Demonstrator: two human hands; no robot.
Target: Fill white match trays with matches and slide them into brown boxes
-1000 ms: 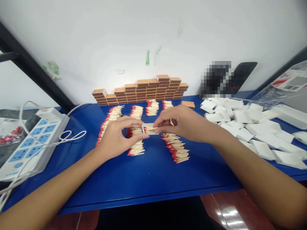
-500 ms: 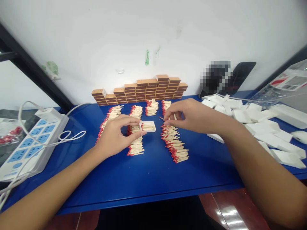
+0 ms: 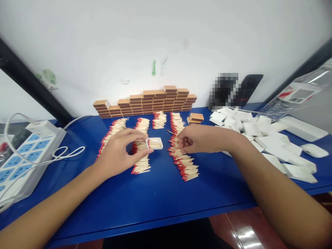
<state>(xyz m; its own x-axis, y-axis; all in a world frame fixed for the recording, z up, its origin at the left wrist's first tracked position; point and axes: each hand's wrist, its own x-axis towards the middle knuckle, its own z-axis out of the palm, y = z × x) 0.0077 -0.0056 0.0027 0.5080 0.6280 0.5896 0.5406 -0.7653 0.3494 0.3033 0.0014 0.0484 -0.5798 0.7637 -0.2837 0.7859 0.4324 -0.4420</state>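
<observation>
Between the thumb and fingers of my left hand [image 3: 121, 148] is a small white matchbox tray [image 3: 158, 144], held by its left end. Several red-tipped matches [image 3: 153, 144] lie inside it. My right hand [image 3: 198, 138] is closed, its curled fingertips at the right row of matches [image 3: 185, 162]; whatever they pinch is hidden. One loose match [image 3: 169, 132] sticks out left of that row. A middle row of matches [image 3: 141, 166] runs under the left hand and tray. A left row [image 3: 114, 129] is partly covered by my left hand. A short pile of matches [image 3: 159, 120] lies farther back.
Stacked brown matchboxes [image 3: 153, 103] line the wall, and a couple more matchboxes [image 3: 196, 117] lie right of them. White empty-looking trays [image 3: 272, 140] heap at right, by a white mouse-shaped object [image 3: 314, 150]. A power strip [image 3: 28, 155] with cables stands left on the blue table [image 3: 155, 207].
My right hand has moved down along the right row, and its fingers have curled in more. Matchboxes behind it have come into view. My left hand still holds the tray; the camera view has shifted slightly.
</observation>
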